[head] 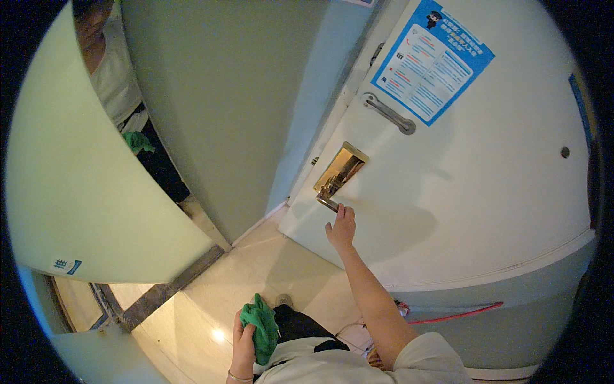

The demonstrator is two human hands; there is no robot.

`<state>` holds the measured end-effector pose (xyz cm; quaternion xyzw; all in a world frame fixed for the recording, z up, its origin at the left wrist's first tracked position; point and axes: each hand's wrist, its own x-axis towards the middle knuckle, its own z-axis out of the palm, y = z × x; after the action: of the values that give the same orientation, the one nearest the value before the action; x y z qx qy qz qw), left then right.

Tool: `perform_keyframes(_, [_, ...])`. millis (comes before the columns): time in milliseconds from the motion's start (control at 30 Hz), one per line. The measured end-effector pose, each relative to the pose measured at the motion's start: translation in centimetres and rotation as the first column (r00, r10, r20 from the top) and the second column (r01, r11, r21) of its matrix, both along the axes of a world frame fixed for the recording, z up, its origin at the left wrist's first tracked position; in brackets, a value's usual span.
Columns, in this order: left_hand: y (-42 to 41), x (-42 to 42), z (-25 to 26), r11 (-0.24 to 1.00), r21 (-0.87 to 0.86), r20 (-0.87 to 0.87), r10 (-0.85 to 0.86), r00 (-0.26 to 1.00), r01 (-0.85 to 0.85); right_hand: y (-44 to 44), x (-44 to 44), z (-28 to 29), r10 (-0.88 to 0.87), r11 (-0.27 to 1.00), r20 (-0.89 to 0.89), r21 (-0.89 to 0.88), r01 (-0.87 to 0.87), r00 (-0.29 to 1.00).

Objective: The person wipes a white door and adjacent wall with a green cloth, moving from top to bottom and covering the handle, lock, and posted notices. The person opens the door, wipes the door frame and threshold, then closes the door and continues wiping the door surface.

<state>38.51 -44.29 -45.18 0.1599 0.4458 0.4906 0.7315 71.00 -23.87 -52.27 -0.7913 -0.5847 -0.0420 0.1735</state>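
Observation:
A green cloth (261, 331) is bunched in my left hand (244, 338), close to my body at the bottom. My right hand (342, 225) reaches forward with its fingers on the end of a metal lever handle (328, 202). That lever sits on a shiny brass-coloured lock plate (343, 165) on a white door (470, 192). Above the plate is a grey metal pull handle (389, 114), and beside it a blue and white poster (431, 62) with writing is stuck on the door.
At the left stands a frosted glass door (96, 182) with a small sticker (66, 265); a mirror-like strip beside it shows a reflected torso. A dark threshold strip (172, 283) crosses the tiled floor (206, 307). A red pole (455, 314) lies low at the right.

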Motion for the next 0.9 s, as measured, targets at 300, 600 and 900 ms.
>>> perform_keyframes(300, [7.1,1.5,1.5,0.996,0.009,-0.004,-0.09,0.996,0.09,-0.2,0.4,-0.1,-0.027,0.998,-0.063,0.046,0.03,0.998])
perform_keyframes(600, [19.6,-4.3,6.1,0.946,0.011,-0.196,-0.316,0.928,0.325,2.2,-2.1,0.6,-0.279,0.956,-0.013,0.088,0.279,0.96])
perform_keyframes(900, [27.8,-1.2,7.3,0.846,-0.003,-0.22,-0.52,0.825,0.533,-0.1,-2.5,1.4,-0.342,0.939,0.021,-0.022,0.342,0.94])
